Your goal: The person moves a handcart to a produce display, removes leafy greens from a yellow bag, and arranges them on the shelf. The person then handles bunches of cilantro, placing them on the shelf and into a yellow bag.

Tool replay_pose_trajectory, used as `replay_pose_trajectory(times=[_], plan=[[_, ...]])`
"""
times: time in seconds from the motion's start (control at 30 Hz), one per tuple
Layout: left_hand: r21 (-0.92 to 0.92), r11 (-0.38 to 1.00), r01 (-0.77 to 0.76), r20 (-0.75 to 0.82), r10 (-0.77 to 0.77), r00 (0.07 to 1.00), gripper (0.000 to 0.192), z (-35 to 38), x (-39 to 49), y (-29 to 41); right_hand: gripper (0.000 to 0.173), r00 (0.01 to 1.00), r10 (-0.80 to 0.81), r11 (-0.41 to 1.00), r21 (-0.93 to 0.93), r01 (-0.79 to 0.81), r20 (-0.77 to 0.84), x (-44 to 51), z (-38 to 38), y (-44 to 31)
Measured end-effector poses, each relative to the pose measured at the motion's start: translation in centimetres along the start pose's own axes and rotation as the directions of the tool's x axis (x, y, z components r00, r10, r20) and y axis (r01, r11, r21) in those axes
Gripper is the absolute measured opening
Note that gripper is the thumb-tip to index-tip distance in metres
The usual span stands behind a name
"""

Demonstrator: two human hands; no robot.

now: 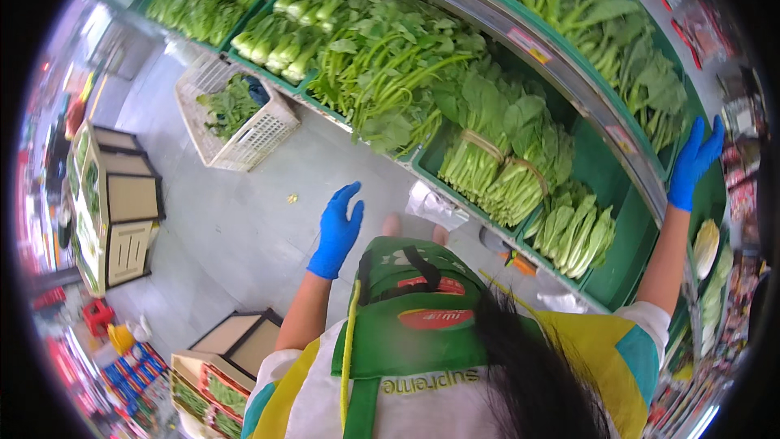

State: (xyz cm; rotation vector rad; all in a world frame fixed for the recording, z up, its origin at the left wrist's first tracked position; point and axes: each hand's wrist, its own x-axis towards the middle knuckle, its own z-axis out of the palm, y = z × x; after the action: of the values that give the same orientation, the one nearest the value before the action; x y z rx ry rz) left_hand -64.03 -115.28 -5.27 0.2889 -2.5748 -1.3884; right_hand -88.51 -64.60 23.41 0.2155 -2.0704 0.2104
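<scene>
My left hand (339, 231), in a blue glove, hangs over the floor with its fingers apart and holds nothing. On the right, my blue-gloved right hand (694, 161) reaches to the upper shelf, beside the leafy greens (652, 82) in a green tray. Its fingers are spread and nothing shows in them; whether it touches the tray cannot be seen. Below on the lower shelf lie tied bundles of leafy greens (493, 158), a row of pale-stemmed lettuce-like greens (576, 235) and a heap of loose long-stemmed greens (384, 67).
A white plastic crate (268, 128) with leaves inside stands on the floor by the shelf. The shelf's metal edge (573, 97) runs between the two tiers. Wood-panelled display stands (131, 201) are to the left. A napa cabbage (707, 247) lies far right.
</scene>
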Motion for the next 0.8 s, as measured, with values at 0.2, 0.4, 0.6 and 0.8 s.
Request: replay_pose_trajectory(times=[0.2,0.4,0.6,0.8], plan=[[-0.049,0.969,-0.241,0.483,0.234,0.844,0.033,5.5,2.9,1.4,0.043,0.844,0.240,0.951,0.059,-0.304,0.480,-16.4,-10.5,-7.9],[-0.242,0.902,-0.356,0.720,0.413,0.557,0.030,12.0,1.6,3.7,0.041,0.226,0.536,0.729,-0.311,-0.610,0.814,-33.7,-23.7,-12.5],[-0.345,0.842,-0.415,0.842,0.473,0.259,0.029,20.0,-3.4,8.2,0.044,0.302,0.848,0.501,-0.471,-0.726,0.436,-44.1,-39.4,-13.1],[-0.372,0.805,-0.462,0.904,0.427,0.016,0.040,27.9,-17.4,15.6,0.075,0.113,0.987,0.162,-0.730,-0.664,0.116,-57.9,-54.6,-14.1]])
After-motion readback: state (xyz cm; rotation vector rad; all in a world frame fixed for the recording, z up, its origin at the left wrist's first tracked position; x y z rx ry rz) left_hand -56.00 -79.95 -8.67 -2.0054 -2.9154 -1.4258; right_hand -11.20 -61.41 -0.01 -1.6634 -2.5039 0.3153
